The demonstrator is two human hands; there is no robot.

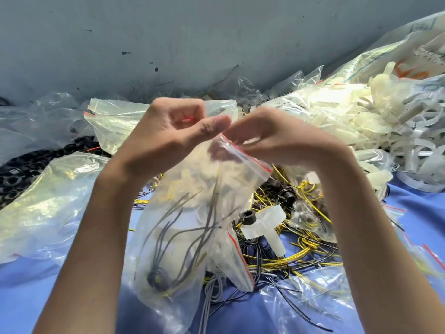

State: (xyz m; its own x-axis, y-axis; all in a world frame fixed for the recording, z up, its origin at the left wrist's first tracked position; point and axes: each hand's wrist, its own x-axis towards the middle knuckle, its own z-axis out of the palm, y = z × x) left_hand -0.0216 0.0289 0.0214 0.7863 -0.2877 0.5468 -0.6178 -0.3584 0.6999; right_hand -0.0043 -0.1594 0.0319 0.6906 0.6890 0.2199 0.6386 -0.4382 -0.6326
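Zip bag (168,189) of dark wires (213,208), pinched by left hand (178,131) and right hand (277,138).

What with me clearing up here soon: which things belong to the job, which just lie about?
In the job: zip bag, black wires inside it, left hand, right hand.
Lying about: yellow wires, white part, black rings, empty bags.

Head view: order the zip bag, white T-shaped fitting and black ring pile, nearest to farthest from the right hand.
1. zip bag, pinched by the right hand.
2. white T-shaped fitting, below it.
3. black ring pile, far left.
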